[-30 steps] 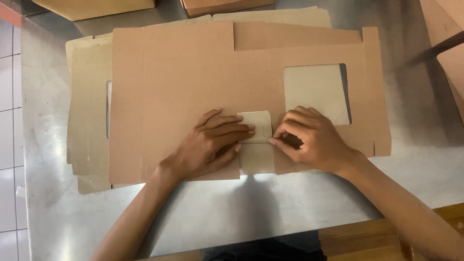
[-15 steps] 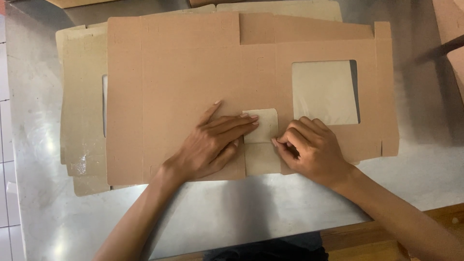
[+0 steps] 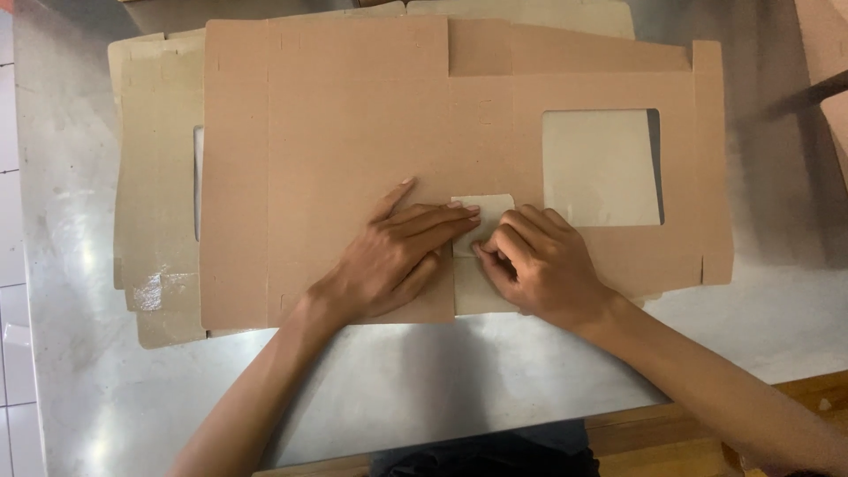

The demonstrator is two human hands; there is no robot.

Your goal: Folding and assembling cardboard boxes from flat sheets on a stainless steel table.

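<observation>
Head view showed a metal tabletop (image 3: 71, 371) bearing a flat cardboard sheet (image 3: 353, 115). Left hand (image 3: 397, 256) lay open, pressing the sheet beside a small cut-out flap (image 3: 481, 212). Right hand (image 3: 539, 265), fingers curled, pinched that flap's edge, left of a square window (image 3: 601, 168).

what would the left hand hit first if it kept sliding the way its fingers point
The left hand lies flat on the brown cardboard box blank, fingers pointing right. Straight on, it would first meet the right hand's fingertips, just across the small pale cutout, nearly touching already.
</observation>
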